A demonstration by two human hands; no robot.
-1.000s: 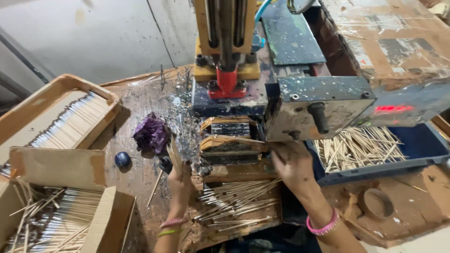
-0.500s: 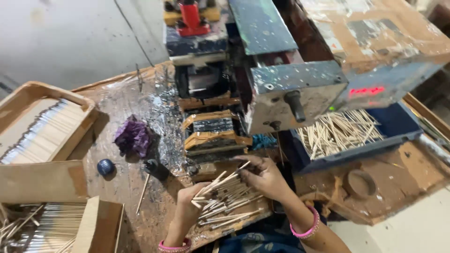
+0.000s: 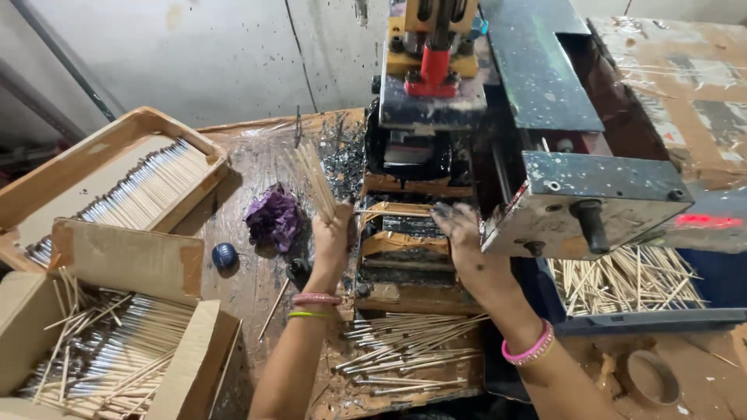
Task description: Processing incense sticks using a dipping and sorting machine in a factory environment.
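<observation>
Thin wooden sticks (image 3: 315, 180), fanned upright, pinched at lower ends in left hand (image 3: 331, 237); light, stiff, probably snappable, best gripped low as a bundle. Right hand (image 3: 459, 233) narrow, fingertips on single stick (image 3: 389, 211) across machine bed (image 3: 405, 241). Tight room beneath metal housing (image 3: 580, 198); purple rag (image 3: 274, 218) leftward

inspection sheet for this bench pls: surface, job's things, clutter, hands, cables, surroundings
Surface: wooden bench, dark-stained and spattered.
Job's things: bundle of sticks; single stick lying across the machine bed.
Clutter: purple rag, small blue ball, loose sticks at the front edge.
Hands: left hand grips the bundle upright; right hand at the stick on the bed.
Cables: thin dark line on the wall.
Surroundings: wooden tray, cardboard box and blue bin, all holding sticks.
</observation>
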